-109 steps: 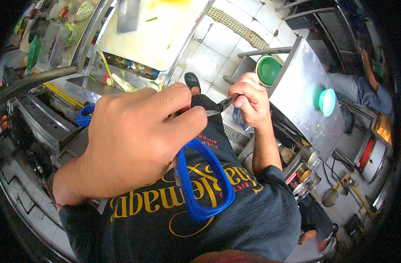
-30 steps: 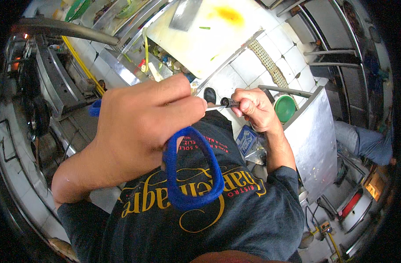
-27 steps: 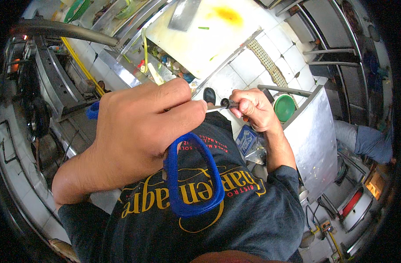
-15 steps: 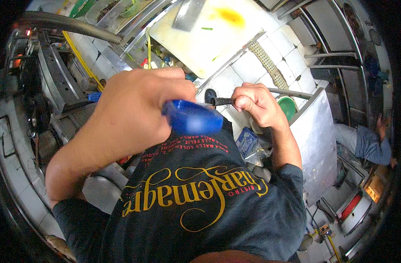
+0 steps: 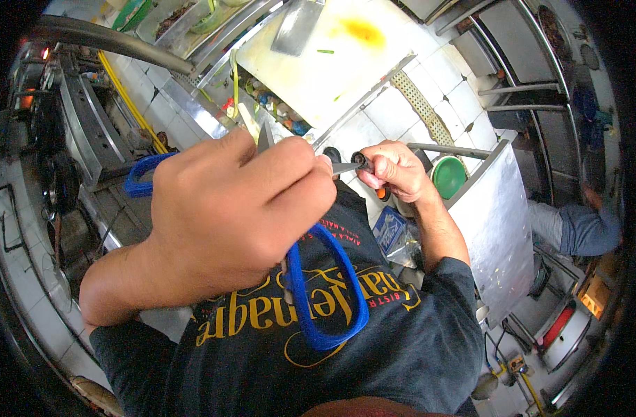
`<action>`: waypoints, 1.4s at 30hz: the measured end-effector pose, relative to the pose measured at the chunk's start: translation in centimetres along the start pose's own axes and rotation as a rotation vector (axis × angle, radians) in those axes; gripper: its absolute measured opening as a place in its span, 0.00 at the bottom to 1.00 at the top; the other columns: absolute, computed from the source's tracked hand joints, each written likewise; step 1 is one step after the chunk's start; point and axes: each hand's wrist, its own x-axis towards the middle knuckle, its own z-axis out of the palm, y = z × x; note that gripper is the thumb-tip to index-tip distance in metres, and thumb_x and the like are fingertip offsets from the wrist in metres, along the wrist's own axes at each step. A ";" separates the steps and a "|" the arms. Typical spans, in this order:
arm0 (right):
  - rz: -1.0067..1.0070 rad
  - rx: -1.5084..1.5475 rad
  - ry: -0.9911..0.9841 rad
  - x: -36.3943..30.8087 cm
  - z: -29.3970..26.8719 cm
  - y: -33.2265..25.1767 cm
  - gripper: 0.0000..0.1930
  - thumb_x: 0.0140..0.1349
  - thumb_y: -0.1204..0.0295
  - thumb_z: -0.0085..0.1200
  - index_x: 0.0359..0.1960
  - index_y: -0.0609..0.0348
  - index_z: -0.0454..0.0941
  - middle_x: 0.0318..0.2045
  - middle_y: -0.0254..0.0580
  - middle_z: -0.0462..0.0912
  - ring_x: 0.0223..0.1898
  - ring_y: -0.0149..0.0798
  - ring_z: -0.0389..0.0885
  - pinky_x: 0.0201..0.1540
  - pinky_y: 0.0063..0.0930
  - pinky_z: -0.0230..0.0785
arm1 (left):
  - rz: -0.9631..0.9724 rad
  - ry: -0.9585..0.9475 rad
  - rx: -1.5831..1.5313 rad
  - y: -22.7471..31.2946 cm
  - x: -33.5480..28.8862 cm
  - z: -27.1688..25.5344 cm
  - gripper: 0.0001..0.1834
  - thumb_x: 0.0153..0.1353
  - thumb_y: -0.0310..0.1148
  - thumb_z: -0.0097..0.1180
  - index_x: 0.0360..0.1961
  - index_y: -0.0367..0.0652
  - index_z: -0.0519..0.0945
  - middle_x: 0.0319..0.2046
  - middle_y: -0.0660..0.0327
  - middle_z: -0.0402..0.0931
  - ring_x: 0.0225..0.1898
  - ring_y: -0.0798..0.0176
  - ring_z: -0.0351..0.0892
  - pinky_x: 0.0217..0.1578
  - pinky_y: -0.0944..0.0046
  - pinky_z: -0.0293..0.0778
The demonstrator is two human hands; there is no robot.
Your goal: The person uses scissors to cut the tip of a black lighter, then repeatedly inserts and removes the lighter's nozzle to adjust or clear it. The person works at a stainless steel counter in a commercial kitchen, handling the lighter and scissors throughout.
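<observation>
My left hand (image 5: 241, 201) is closed around the middle of a pair of scissors with blue handles (image 5: 332, 342). The scissors are spread wide: one handle loop hangs below my fist, the other juts out to its left. One blade (image 5: 265, 137) points up past my knuckles. The other blade's tip (image 5: 344, 167) points right and meets the open end of a small black tube (image 5: 360, 161). My right hand (image 5: 394, 170) pinches that tube between thumb and fingers. An orange tip (image 5: 382, 193) shows under this hand; whether it belongs to the tube I cannot tell.
Ahead lies a white cutting board (image 5: 290, 83) with a cleaver (image 5: 297, 29) and green scraps. Food scraps (image 5: 279, 108) sit beside it. On the right are a green bowl (image 5: 448, 177), a steel panel (image 5: 495, 222), a plastic bag (image 5: 403, 249) and another person (image 5: 589, 226).
The scissors have turned and spread, so both handle loops and blades now show. My left hand has come lower and right, and the blade tip now meets the tube's end.
</observation>
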 end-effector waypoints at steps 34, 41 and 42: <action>0.078 0.170 -0.156 -0.5 1.0 -0.5 0.33 0.68 0.40 0.48 0.17 0.57 0.72 0.14 0.28 0.68 0.17 0.25 0.61 0.20 0.23 0.48 | -0.398 -0.158 -0.914 -1.9 1.5 0.1 0.04 0.55 0.26 0.65 0.28 0.36 0.83 0.28 0.54 0.82 0.30 0.55 0.79 0.33 0.60 0.72; 0.012 -0.102 0.009 0.0 1.1 -2.5 0.32 0.69 0.39 0.44 0.18 0.55 0.70 0.15 0.27 0.67 0.16 0.24 0.61 0.19 0.22 0.50 | -0.363 -0.142 -0.857 -3.3 0.8 1.2 0.06 0.57 0.28 0.67 0.31 0.37 0.83 0.27 0.62 0.80 0.28 0.67 0.76 0.30 0.65 0.70; 0.005 -0.153 0.039 0.1 1.2 -2.9 0.32 0.69 0.39 0.43 0.19 0.54 0.69 0.15 0.26 0.67 0.16 0.24 0.61 0.19 0.21 0.50 | -0.433 -0.178 -0.865 -3.1 1.1 0.8 0.07 0.57 0.29 0.67 0.31 0.37 0.83 0.26 0.64 0.79 0.27 0.70 0.75 0.28 0.66 0.69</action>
